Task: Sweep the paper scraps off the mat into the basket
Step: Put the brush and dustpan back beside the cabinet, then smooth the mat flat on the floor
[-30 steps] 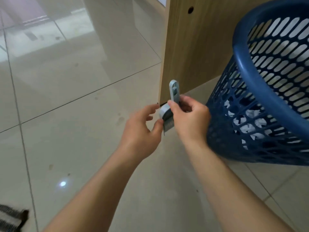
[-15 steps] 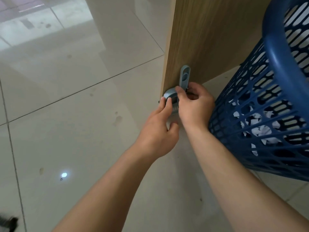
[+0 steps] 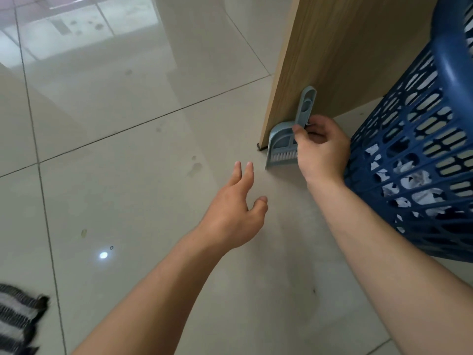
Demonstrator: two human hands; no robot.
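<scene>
Now we see the small grey-blue plastic dustpan with its brush [image 3: 282,147] propped against the light wooden panel [image 3: 332,55] — our right hand [image 3: 321,149] pinches its handle. Our left hand [image 3: 236,211] hovers spread, empty, nearby. Right of the panel, the blue slotted plastic basket [image 3: 419,139] holds white paper scraps [image 3: 416,179].

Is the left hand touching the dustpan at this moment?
No, the left hand hangs open above the floor, apart from the dustpan.

Right hand [image 3: 323,149] pinching dustpan [image 3: 281,147] against wooden panel [image 3: 332,52], left hand [image 3: 235,213] spread, empty, basket [image 3: 422,149] of paper scraps [image 3: 417,183] beside
</scene>
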